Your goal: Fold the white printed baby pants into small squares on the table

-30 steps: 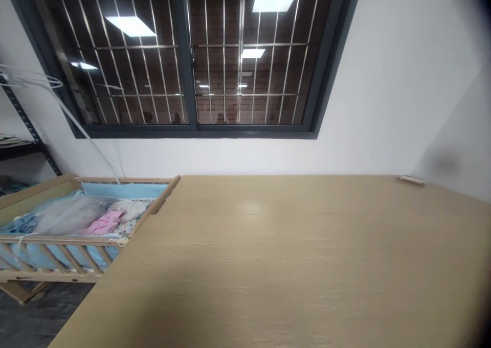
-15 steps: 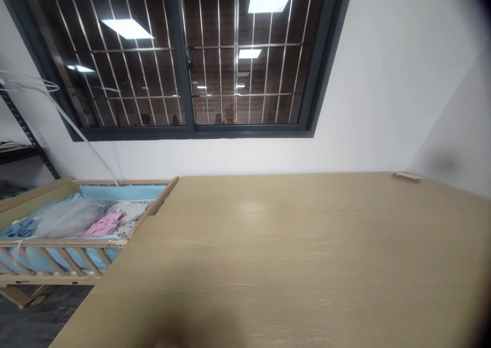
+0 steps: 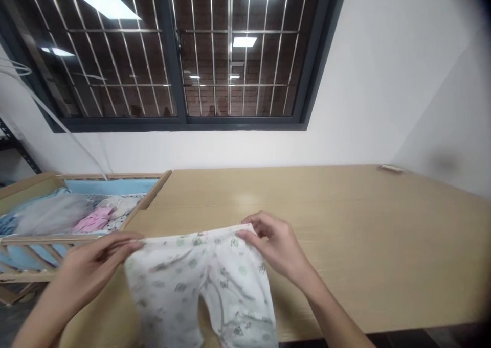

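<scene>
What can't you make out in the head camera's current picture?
In the head view:
Patterned pants: lower ends cut off by the bottom edge.
Small object on the tabletop, far right: too small to identify.
Sheer white fabric: hides whatever lies beneath it.

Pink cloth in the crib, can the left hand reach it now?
Probably not: the left hand holds the printed pants, and the crib rail stands between hand and pink cloth.

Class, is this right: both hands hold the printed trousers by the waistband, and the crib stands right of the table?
No: the head view shows the crib left of the table. The left hand and right hand do hold the printed trousers by the waistband.
</scene>
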`<state>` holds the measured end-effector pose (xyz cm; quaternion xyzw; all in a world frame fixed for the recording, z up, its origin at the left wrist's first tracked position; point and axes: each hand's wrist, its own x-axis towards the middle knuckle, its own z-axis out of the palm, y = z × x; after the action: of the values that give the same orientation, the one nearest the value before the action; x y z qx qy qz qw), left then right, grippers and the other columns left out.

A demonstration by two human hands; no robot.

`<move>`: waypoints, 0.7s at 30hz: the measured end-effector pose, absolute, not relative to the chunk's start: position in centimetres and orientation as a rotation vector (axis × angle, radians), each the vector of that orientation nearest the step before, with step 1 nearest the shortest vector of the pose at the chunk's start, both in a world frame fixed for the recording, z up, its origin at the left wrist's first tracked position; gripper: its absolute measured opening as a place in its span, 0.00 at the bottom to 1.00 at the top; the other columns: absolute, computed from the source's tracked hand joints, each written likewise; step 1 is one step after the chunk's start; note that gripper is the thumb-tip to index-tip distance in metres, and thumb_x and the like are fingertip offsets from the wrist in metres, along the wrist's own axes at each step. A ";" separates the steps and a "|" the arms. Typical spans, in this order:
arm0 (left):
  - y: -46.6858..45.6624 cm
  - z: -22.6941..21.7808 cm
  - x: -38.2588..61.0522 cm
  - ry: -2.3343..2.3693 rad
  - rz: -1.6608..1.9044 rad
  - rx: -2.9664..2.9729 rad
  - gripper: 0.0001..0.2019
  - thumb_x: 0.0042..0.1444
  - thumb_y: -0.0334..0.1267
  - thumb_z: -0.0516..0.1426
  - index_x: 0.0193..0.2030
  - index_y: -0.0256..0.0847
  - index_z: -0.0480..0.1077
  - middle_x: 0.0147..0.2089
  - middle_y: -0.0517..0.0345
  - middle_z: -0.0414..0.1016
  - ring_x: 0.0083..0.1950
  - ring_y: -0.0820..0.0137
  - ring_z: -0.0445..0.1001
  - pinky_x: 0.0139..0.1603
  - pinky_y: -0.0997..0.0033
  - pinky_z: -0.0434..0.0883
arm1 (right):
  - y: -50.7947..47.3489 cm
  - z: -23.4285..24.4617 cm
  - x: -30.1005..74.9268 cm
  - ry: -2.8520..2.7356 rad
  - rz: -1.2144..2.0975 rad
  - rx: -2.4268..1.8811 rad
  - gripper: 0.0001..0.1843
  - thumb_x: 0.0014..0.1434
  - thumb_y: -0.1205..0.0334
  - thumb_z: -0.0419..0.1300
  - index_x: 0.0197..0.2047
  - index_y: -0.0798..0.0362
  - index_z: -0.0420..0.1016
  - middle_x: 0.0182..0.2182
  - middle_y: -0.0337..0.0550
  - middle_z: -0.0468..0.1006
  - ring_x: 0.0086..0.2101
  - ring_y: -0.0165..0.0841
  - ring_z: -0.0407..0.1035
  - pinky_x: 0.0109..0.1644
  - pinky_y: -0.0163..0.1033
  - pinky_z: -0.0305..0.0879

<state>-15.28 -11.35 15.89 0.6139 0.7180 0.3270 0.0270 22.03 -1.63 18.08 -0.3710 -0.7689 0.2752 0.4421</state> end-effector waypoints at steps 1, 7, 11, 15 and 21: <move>-9.2 15.8 -14.6 2.141 1.077 1.906 0.18 0.58 0.65 0.54 0.41 0.57 0.76 0.42 0.72 0.83 0.45 0.65 0.78 0.45 0.71 0.74 | -0.2 17.8 22.4 -1.927 0.670 -0.950 0.11 0.63 0.51 0.65 0.41 0.50 0.79 0.35 0.42 0.80 0.35 0.34 0.72 0.39 0.38 0.69; 1.1 11.6 -9.4 2.068 0.676 2.036 0.15 0.69 0.44 0.44 0.40 0.45 0.70 0.42 0.58 0.79 0.45 0.65 0.76 0.44 0.71 0.68 | 9.3 10.8 23.3 -2.099 0.617 -1.197 0.10 0.67 0.62 0.54 0.41 0.53 0.76 0.33 0.41 0.78 0.34 0.34 0.71 0.39 0.37 0.64; 5.2 6.2 -7.5 2.202 0.572 1.987 0.13 0.69 0.35 0.45 0.40 0.41 0.70 0.46 0.48 0.77 0.50 0.61 0.74 0.48 0.67 0.67 | 13.4 5.1 22.1 -2.194 0.394 -1.428 0.10 0.67 0.68 0.51 0.41 0.53 0.74 0.40 0.46 0.77 0.43 0.36 0.70 0.47 0.37 0.62; 8.4 2.5 -6.9 2.312 0.518 1.926 0.10 0.69 0.33 0.49 0.45 0.37 0.71 0.49 0.44 0.76 0.53 0.60 0.74 0.53 0.63 0.68 | 15.9 2.1 20.8 -2.186 0.331 -1.521 0.10 0.66 0.70 0.52 0.45 0.53 0.74 0.46 0.50 0.75 0.49 0.40 0.66 0.53 0.41 0.57; 12.9 1.3 -7.9 2.347 0.519 1.852 0.16 0.66 0.46 0.59 0.56 0.40 0.71 0.57 0.50 0.73 0.54 0.62 0.75 0.54 0.53 0.75 | 19.8 0.7 20.0 -2.164 0.319 -1.578 0.12 0.69 0.66 0.51 0.50 0.53 0.73 0.50 0.52 0.73 0.53 0.42 0.63 0.57 0.45 0.52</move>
<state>-7.85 12.91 1.30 0.6095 0.7723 0.1706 0.0536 20.05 19.83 0.67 -0.5707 -0.7825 0.1154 0.2204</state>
